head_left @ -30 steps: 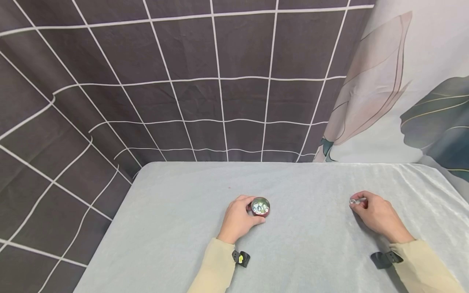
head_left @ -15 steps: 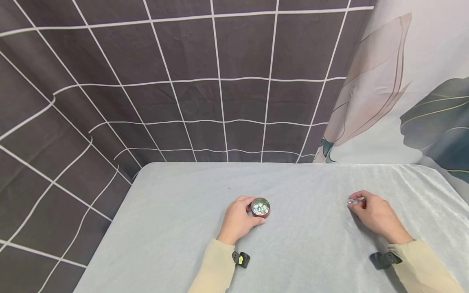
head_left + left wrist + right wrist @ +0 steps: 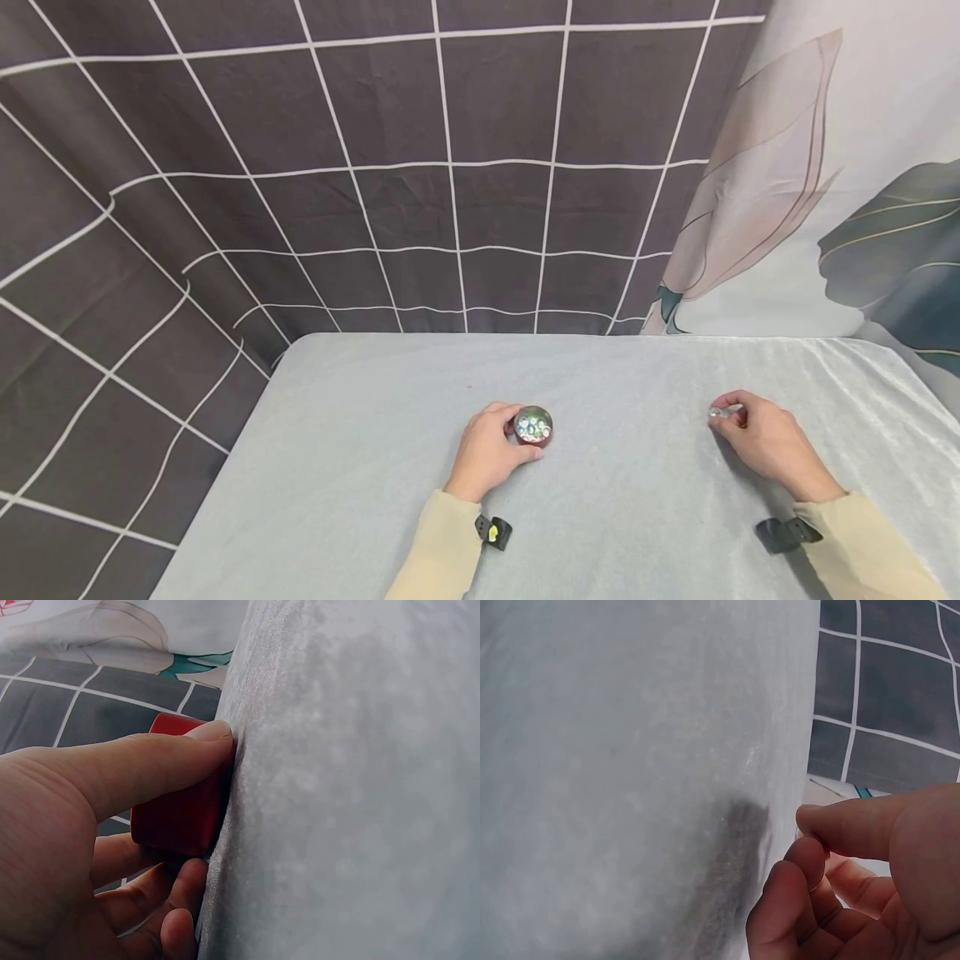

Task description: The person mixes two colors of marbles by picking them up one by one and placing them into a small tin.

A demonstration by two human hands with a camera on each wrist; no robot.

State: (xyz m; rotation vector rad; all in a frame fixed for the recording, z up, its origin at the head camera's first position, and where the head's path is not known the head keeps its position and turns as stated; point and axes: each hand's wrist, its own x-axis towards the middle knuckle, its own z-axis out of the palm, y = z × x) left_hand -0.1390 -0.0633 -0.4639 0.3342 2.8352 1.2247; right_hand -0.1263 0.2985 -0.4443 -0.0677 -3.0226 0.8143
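Observation:
My left hand [image 3: 486, 450] grips a small round red container [image 3: 533, 427] that rests on the cloth-covered table. Its greenish inside shows from above, with several shiny, clear round pieces in it. In the left wrist view the thumb presses along the smooth red side [image 3: 180, 814], and the fingers go round behind. Well to the right, my right hand [image 3: 772, 442] pinches a small clear, shiny round piece [image 3: 716, 412] between thumb and fingertips, low over the cloth. In the right wrist view the fingertips [image 3: 808, 859] meet the thumb and mostly hide that piece.
A pale grey velvety cloth [image 3: 360, 433] covers the table. Behind it and at the left hangs a dark curtain [image 3: 397, 200] with white grid lines. A white curtain with large leaf prints [image 3: 780, 183] hangs at the back right. Each wrist wears a small black strapped device [image 3: 495, 531].
My right hand has shifted slightly to the left with the small clear piece still pinched. The left hand and the red container have stayed in place.

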